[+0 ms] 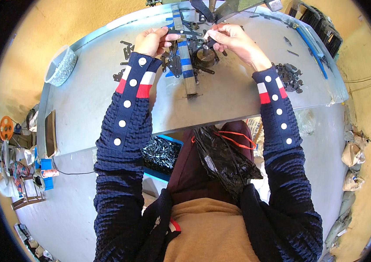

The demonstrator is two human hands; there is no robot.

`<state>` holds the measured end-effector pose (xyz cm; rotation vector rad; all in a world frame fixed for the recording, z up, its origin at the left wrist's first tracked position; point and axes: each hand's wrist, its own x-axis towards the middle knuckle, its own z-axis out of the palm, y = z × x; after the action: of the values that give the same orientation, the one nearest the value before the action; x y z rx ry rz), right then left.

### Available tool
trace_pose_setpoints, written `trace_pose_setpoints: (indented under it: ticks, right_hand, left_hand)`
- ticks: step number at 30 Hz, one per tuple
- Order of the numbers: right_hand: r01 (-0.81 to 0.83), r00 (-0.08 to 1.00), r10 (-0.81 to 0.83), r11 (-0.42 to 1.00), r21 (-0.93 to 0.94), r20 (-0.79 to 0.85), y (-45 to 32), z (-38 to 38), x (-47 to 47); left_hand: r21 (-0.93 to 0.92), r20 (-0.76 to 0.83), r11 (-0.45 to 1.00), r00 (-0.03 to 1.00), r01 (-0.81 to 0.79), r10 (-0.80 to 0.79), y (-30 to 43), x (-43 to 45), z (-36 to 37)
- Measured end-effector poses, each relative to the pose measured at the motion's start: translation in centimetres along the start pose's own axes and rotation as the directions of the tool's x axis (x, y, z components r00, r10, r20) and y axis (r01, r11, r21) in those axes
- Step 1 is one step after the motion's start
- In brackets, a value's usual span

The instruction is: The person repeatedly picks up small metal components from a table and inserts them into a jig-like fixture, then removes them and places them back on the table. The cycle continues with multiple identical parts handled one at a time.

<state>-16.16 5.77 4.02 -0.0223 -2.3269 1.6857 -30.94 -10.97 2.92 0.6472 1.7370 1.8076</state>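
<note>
My left hand (154, 41) grips one end of a flat dark metal bar (185, 32), which extends to the right over a metal strip wrapped in blue tape (185, 57). Between the fingers of my right hand (226, 37) is a small dark metal part (211, 42), just above a round metal post on a cylindrical base (205, 57). Dark flat metal links (173, 65) lie loosely about the strip and the base. Part of a machine (223, 11) stands directly behind my hands.
A clear plastic tub of small shiny parts (61, 67) stands at the left. Dark metal pieces (288, 77) are heaped at the right, near a blue rod (311, 52). Below the table's front edge (205, 124) is a blue bin of metal parts (161, 155). A black plastic bag (221, 157) covers my lap.
</note>
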Motion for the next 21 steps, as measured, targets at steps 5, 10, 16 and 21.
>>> trace_pose_setpoints:
  ticks: [5,10,16,21]
  right_hand:
    - [0.015,1.0,-0.014,0.998,-0.067,0.013,0.6,0.4,0.1]
    - [0.034,0.997,-0.037,0.998,-0.045,-0.065,1.3,0.0,0.1]
    - [-0.027,0.98,0.031,0.999,0.025,-0.197,2.0,-0.8,0.1]
    - [-0.015,0.975,0.034,0.996,0.087,-0.221,1.9,-0.8,-0.1]
  left_hand:
    - [-0.065,0.042,0.997,0.999,0.034,-0.031,0.2,-0.3,0.4]
    - [-0.028,0.074,0.998,0.996,0.048,-0.046,0.1,-0.5,0.7]
    - [-0.015,0.063,0.998,0.996,0.057,-0.056,-0.3,-0.5,1.1]
    - [0.022,0.081,0.999,0.996,0.024,-0.025,-0.6,-0.3,1.0]
